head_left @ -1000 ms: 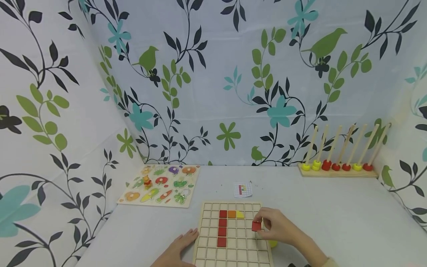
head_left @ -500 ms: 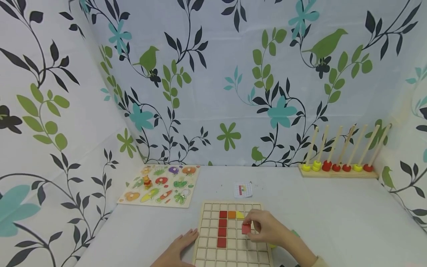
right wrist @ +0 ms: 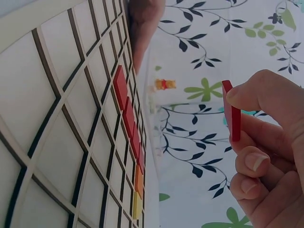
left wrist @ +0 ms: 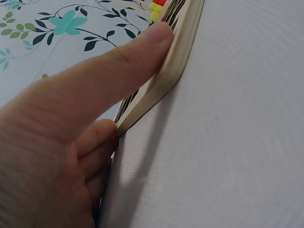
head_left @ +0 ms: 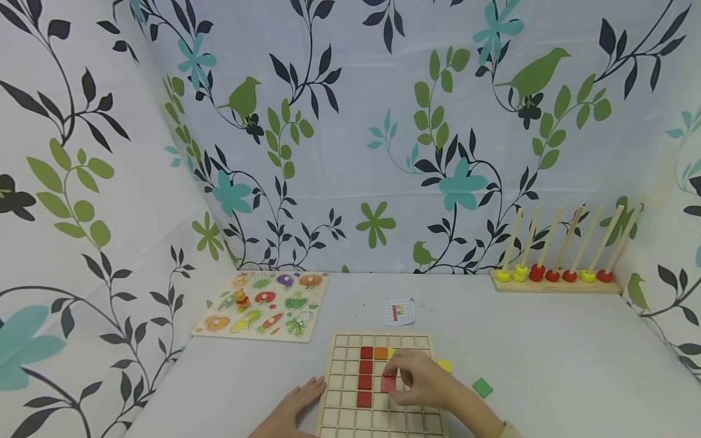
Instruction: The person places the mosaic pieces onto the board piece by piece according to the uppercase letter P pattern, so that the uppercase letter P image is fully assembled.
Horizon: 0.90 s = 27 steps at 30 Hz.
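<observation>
Head view: the upper frame was filled by a patterned cloth (head_left: 339,152), below which a pale surface (head_left: 558,353) was spread. A wooden grid board (head_left: 380,420) was set at lower centre. At centre left, a vegetable puzzle (head_left: 241,334) was laid; at the right, a peg rack (head_left: 558,286) was stood near the cloth. The left hand (head_left: 290,410) was rested against the grid board's left edge, its fingers extended. The right hand (head_left: 418,378) was held over the grid, its fingers curled in a pinch. Just above the board, a printed card (head_left: 399,312) was placed. Between those right fingers a red tile (head_left: 388,384) was gripped, seen clear of the board in the right wrist view. Four red tiles (head_left: 364,382) were lined in a column to its left, with an orange tile (head_left: 380,353) beside the topmost. A green tile (head_left: 482,388) was seen at lower right.
</observation>
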Each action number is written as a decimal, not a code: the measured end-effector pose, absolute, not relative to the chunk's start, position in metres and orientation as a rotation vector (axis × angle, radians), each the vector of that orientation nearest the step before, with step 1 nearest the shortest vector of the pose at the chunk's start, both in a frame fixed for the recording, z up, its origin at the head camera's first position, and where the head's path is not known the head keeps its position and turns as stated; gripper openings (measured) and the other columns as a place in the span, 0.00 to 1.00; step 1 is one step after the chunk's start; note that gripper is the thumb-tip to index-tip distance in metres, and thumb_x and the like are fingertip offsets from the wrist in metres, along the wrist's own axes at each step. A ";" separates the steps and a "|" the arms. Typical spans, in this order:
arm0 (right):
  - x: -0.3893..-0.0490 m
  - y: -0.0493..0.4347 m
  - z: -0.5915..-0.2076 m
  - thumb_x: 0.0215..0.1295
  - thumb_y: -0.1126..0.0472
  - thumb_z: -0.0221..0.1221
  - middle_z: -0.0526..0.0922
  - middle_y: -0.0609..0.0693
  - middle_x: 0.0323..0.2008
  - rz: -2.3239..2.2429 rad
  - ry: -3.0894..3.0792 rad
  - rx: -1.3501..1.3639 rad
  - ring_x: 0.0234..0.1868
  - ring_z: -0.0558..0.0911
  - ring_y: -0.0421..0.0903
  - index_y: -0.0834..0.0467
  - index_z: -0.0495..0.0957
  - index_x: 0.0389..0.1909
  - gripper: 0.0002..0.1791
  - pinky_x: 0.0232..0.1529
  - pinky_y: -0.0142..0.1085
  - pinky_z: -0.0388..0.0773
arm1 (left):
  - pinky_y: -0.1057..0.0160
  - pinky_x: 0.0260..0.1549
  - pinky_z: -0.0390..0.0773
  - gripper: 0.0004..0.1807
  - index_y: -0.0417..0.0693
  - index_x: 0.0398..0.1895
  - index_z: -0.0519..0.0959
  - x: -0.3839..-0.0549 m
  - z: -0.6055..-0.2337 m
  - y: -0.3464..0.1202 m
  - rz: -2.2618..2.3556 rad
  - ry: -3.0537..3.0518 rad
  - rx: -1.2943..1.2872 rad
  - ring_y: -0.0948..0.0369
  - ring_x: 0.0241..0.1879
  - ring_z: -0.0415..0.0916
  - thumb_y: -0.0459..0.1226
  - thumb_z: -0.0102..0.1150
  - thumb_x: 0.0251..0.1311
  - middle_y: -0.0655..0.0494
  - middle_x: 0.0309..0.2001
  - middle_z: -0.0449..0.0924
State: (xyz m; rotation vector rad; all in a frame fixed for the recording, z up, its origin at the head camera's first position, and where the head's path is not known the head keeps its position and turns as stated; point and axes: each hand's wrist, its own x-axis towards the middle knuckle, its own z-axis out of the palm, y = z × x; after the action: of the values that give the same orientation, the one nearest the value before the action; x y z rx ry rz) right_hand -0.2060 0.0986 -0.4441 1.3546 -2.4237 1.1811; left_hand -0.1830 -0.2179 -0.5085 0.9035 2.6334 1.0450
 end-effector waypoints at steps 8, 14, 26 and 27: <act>-0.203 0.088 -0.449 0.48 0.65 0.63 0.72 0.37 0.27 1.223 -2.434 1.398 0.18 0.61 0.27 0.54 0.78 0.32 0.09 0.15 0.20 0.65 | 0.44 0.58 0.49 0.46 0.42 0.66 0.57 -0.182 -0.509 -0.217 1.053 2.622 0.895 0.51 0.64 0.49 0.51 0.65 0.45 0.46 0.64 0.57; -0.200 0.081 -0.454 0.49 0.66 0.63 0.73 0.36 0.28 1.215 -2.438 1.448 0.19 0.62 0.27 0.53 0.78 0.32 0.09 0.17 0.20 0.65 | 0.45 0.58 0.48 0.46 0.41 0.66 0.57 -0.182 -0.507 -0.218 1.060 2.624 0.896 0.50 0.64 0.49 0.50 0.65 0.45 0.45 0.64 0.57; -0.196 0.071 -0.464 0.50 0.64 0.64 0.74 0.35 0.30 1.207 -2.464 1.499 0.18 0.62 0.27 0.54 0.79 0.32 0.08 0.18 0.19 0.66 | 0.46 0.58 0.52 0.44 0.39 0.64 0.60 -0.185 -0.510 -0.221 1.058 2.638 0.942 0.53 0.63 0.51 0.49 0.65 0.46 0.44 0.63 0.59; -0.196 0.070 -0.465 0.50 0.64 0.63 0.73 0.35 0.30 1.207 -2.477 1.496 0.18 0.63 0.27 0.53 0.79 0.32 0.07 0.18 0.19 0.67 | 0.45 0.57 0.53 0.43 0.39 0.64 0.61 -0.186 -0.510 -0.221 1.053 2.645 0.950 0.53 0.63 0.52 0.49 0.65 0.46 0.44 0.62 0.60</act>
State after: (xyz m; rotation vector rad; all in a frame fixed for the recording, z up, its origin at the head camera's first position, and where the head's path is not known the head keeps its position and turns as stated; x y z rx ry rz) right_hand -0.1959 0.0702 -0.4645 1.4958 -2.4772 1.2068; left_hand -0.1859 -0.2207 -0.5102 0.9498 2.6452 1.0534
